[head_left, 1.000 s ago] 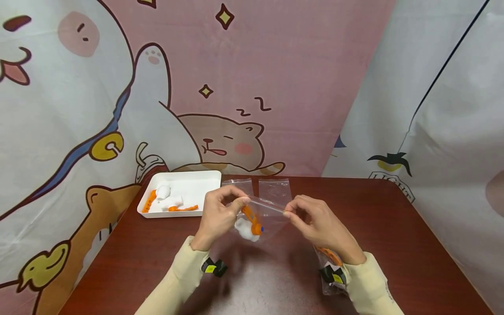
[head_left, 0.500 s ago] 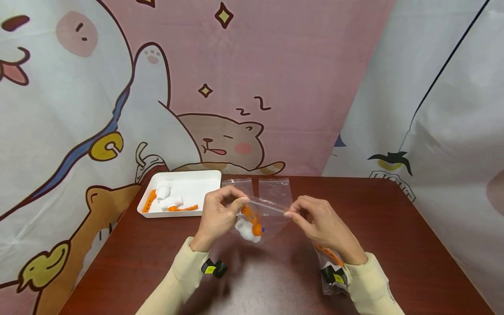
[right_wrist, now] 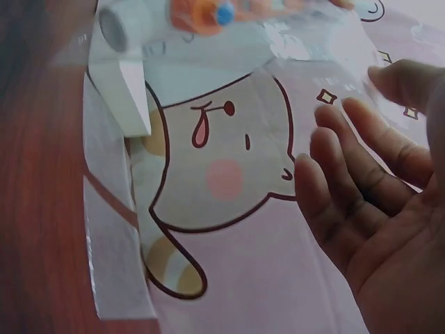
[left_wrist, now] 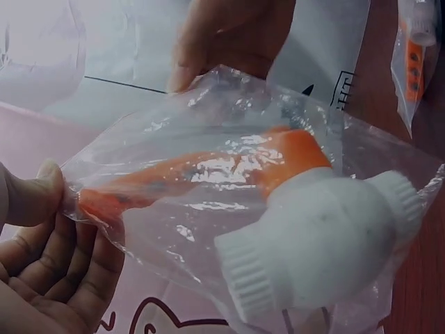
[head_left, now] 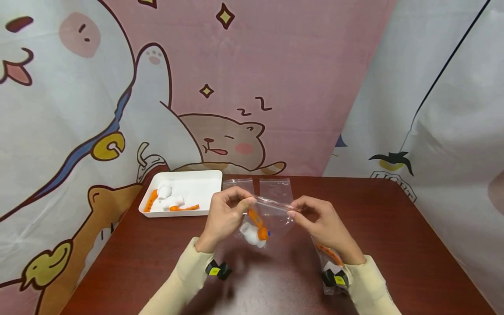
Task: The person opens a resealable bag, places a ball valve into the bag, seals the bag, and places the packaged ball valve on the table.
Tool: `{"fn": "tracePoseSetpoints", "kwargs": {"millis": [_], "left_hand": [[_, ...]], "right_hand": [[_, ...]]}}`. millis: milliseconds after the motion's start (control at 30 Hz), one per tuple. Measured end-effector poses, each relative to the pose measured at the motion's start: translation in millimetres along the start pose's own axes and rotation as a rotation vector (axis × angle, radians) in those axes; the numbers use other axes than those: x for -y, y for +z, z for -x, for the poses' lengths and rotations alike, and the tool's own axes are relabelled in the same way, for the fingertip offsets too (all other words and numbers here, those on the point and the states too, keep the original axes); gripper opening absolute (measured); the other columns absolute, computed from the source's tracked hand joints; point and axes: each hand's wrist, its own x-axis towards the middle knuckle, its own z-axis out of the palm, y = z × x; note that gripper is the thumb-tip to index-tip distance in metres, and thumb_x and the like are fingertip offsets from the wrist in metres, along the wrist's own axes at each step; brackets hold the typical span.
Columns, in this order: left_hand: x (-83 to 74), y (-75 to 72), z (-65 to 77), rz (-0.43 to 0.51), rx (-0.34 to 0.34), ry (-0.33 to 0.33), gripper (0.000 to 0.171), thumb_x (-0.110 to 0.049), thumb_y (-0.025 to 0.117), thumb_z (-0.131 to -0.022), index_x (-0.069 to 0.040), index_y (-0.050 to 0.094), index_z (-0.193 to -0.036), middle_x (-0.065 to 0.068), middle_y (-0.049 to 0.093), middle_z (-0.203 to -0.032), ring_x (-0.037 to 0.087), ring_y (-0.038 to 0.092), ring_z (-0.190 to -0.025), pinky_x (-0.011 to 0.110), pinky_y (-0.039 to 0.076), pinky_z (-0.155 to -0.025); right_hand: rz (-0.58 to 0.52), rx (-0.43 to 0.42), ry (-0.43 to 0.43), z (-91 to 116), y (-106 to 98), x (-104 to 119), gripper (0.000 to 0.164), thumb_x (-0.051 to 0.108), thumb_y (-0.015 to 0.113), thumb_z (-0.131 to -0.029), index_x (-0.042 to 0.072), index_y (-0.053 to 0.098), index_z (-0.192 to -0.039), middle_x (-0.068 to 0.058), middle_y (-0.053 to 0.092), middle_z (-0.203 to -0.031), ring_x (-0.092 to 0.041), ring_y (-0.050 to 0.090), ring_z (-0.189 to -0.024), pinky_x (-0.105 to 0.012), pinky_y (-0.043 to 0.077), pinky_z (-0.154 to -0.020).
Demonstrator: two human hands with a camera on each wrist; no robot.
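Between my hands hangs a clear zip bag [left_wrist: 188,229], its top edge running from one hand to the other. Inside it lies a white plastic ball valve [left_wrist: 323,240] with ribbed ends and an orange handle [left_wrist: 295,160]. My left hand [head_left: 225,216] pinches one top corner between thumb and forefinger, close by the handle's end. At the opposite end of the top edge, my right hand [head_left: 327,225] pinches the bag with thumb and forefinger; its other fingers [right_wrist: 334,188] are loosely bent. The bag is held above the brown table [head_left: 267,288].
A white tray [head_left: 202,190] at the back left carries more white parts with orange handles. Two flat clear bags [head_left: 275,187] lie behind my hands. Under my right wrist lies another filled bag [head_left: 330,256]. A printed cartoon curtain [head_left: 307,87] hangs behind the table.
My left hand has shifted slightly to the right, closer to the right hand. The valve in the bag has swung a little right and down, and the bag's top edge looks less taut.
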Motion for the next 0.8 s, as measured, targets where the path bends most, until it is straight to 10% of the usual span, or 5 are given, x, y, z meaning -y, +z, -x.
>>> {"fn": "tracePoseSetpoints", "kwargs": {"millis": [233,467,800], "left_hand": [[21.9,7.0,-3.6,0.089,-0.021,0.005,0.01,-0.016,0.07,-0.084,-0.007,0.069,-0.082,0.011,0.067,-0.078,0.016,0.062,-0.069,0.028,0.054,-0.063],[21.0,10.5,-3.4,0.11,-0.042,-0.001,0.012,-0.017,0.071,-0.083,-0.006,0.069,-0.083,0.011,0.067,-0.078,0.016,0.062,-0.068,0.03,0.054,-0.062],[28.1,10.2,-0.6,0.174,-0.025,-0.094,0.016,-0.017,0.071,-0.084,-0.001,0.067,-0.085,0.021,0.064,-0.077,0.024,0.062,-0.067,0.041,0.054,-0.066]], "right_hand": [[-0.188,0.05,0.148,2.9,7.4,-17.4,0.024,0.015,0.068,-0.087,0.014,0.065,-0.11,-0.002,0.067,-0.095,-0.012,0.058,-0.07,-0.028,0.05,-0.055],[-0.357,0.108,0.215,4.6,20.5,-29.4,0.025,0.024,0.061,-0.092,0.018,0.067,-0.116,-0.002,0.066,-0.117,-0.019,0.059,-0.112,-0.029,0.049,-0.089],[-0.439,0.156,0.288,4.0,25.0,-30.9,0.027,0.028,0.052,-0.097,0.014,0.065,-0.115,-0.007,0.071,-0.105,-0.027,0.068,-0.094,-0.038,0.055,-0.079]]}}
